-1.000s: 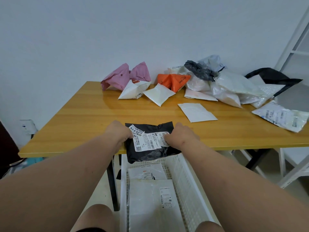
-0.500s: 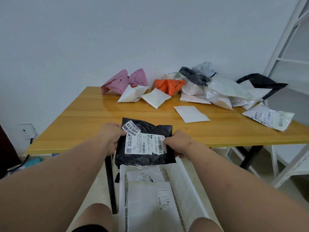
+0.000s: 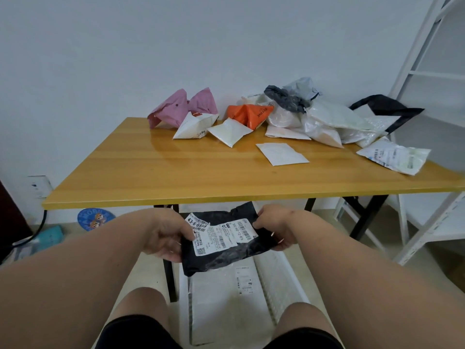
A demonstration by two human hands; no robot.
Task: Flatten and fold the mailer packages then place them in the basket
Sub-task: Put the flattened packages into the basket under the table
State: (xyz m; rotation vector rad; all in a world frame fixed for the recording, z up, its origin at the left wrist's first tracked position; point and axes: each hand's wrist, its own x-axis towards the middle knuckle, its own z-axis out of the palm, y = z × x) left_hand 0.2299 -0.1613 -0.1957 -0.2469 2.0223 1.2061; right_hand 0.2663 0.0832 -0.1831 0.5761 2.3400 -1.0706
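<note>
A folded black mailer (image 3: 221,255) with white shipping labels hangs below the table's front edge, above the white basket (image 3: 284,273) between my knees. My left hand (image 3: 163,235) grips its left edge and my right hand (image 3: 276,226) grips its right edge. Folded white mailers (image 3: 226,303) lie flat inside the basket. On the wooden table (image 3: 201,177) the far side holds a pink mailer (image 3: 176,107), an orange mailer (image 3: 249,114), a small flat white mailer (image 3: 281,153) and a heap of white and grey mailers (image 3: 314,114).
A white mailer with labels (image 3: 395,157) lies near the table's right edge. A white metal shelf frame (image 3: 427,147) stands at the right. Black table legs (image 3: 168,278) flank the basket. On the floor at the left lie a blue round item (image 3: 94,219) and a cable.
Both hands have carried the black mailer off the table's front edge and down toward the basket. My view has tilted downward.
</note>
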